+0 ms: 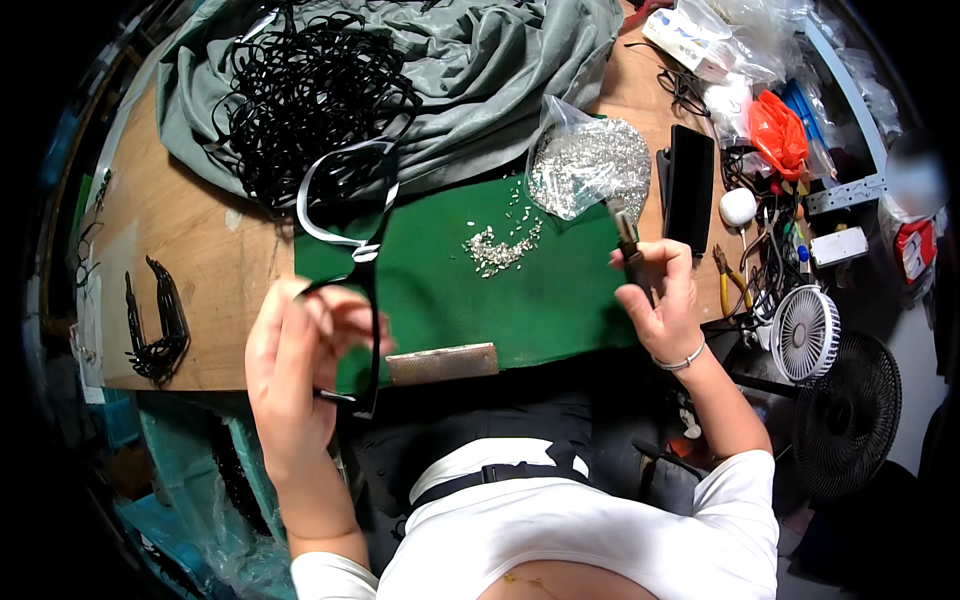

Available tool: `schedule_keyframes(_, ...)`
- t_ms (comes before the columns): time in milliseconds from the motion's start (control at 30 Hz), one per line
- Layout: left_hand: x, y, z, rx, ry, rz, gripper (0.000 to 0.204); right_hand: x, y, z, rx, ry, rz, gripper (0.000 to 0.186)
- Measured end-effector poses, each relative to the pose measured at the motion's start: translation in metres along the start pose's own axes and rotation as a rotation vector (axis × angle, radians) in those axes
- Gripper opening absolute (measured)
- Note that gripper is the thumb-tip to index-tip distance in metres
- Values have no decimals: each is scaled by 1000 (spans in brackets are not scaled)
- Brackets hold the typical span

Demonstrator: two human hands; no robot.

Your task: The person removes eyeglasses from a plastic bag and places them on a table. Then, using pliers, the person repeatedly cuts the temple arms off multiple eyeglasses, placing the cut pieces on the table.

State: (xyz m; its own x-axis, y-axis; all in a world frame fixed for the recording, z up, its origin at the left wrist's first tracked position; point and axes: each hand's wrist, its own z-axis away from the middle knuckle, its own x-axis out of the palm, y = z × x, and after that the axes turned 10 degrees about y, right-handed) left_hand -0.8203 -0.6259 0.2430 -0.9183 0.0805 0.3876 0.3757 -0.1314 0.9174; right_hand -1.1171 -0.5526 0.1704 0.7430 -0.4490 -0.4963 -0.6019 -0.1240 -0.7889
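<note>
My left hand (290, 365) grips a black eyeglass frame (372, 300) with a white-faced upper rim, held upright at the left of the green mat (480, 315). In my right hand (665, 305), fingers closed around it, is a dark metal hand tool (628, 235), perhaps pliers, its tip pointing up. Between the two hands, small silvery pieces (495, 255) lie scattered on the mat. A clear bag (590, 165) full of similar pieces sits just behind them. A flat textured metal bar (442, 362) lies along the mat's front edge.
A pile of black frames (295, 100) covers grey cloth (500, 80) at the back. More black parts (160, 330) lie left. To the right are a black case (686, 185), yellow-handled pliers (730, 280), cables, a red bag (778, 135) and two fans (805, 335).
</note>
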Motion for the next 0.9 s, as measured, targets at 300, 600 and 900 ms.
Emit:
schedule_keyframes(300,-24,-60,43,-54,182,-229,70,54,-14,8,270,-275,-267,21)
schedule_keyframes(600,-3,-68,35,78,40,-339,80,60,-12,-26,188,-320,91,13)
schedule_keyframes(900,5,-66,30,108,0,-297,88,85,5,-17,7,-276,408,16)
